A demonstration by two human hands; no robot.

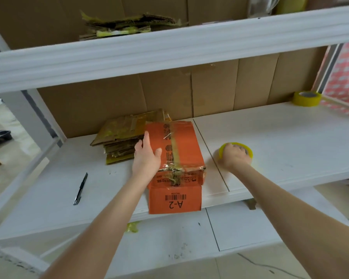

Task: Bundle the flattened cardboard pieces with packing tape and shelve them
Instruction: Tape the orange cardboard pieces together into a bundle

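An orange stack of flattened cardboard (179, 150), marked A-2 and crossed by tape, lies on the middle white shelf (280, 137) with its near end over the front edge. My left hand (146, 155) rests flat on its left side, fingers straight. My right hand (235, 155) grips a yellow tape roll (238, 147) lying on the shelf to the right of the stack. A brown taped bundle of cardboard (119, 137) sits behind and left of the orange stack.
A black pen-like tool (80, 189) lies on the shelf at the left. A second yellow tape roll (306, 98) stands at the back right. Another cardboard bundle (125, 25) lies on the upper shelf. Cardboard sheets line the back of the rack.
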